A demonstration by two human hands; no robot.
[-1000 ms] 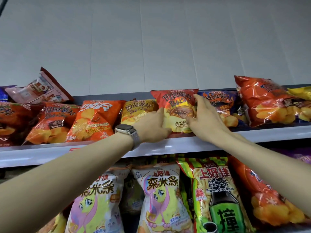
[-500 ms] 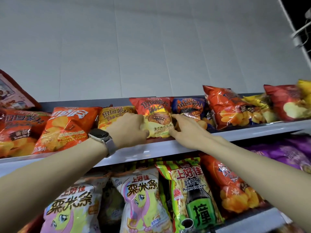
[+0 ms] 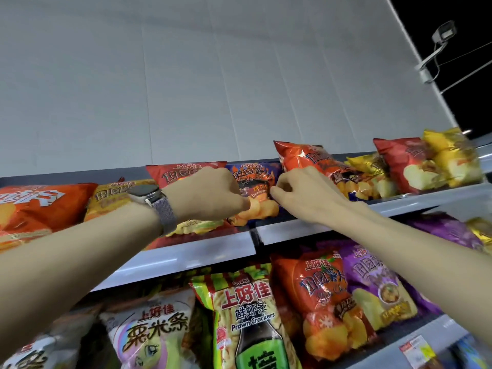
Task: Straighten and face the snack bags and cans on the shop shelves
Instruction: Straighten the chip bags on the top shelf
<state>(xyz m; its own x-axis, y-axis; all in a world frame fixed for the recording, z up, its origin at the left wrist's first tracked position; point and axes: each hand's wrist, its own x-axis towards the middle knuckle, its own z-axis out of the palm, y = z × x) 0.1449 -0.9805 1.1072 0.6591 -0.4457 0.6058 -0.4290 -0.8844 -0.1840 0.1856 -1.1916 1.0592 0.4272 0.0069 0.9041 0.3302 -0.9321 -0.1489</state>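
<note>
**At the front edge of the top shelf: squaring up the blue bag**

Near the middle of the top shelf, where its two front rims are meeting, the blue bag is sitting upright with its print facing outward. It is sitting between a red bag on its left and a tilted orange bag, whose corner is standing over its upper right. The left hand, with a watch on its wrist, is curling its fingers onto the bag's lower left side. The right hand is pinching the bag's right edge between thumb and bent fingers. Both hands are therefore grasping the same bag, one at each side.

The step in hand seems to be setting this bag square and drawing it towards the rim. To do that well, I judge the hands should be pulling evenly, so the bag is coming forward without twisting. They should be holding it by the side seams rather than the puffed belly, since the contents are probably crushing easily. The base should be seating flat just behind the rim, in line with the red bag's front. The orange bag is looking like the risk. It is lying just beside the right hand, and a sideways tug may be tipping it further.
</note>
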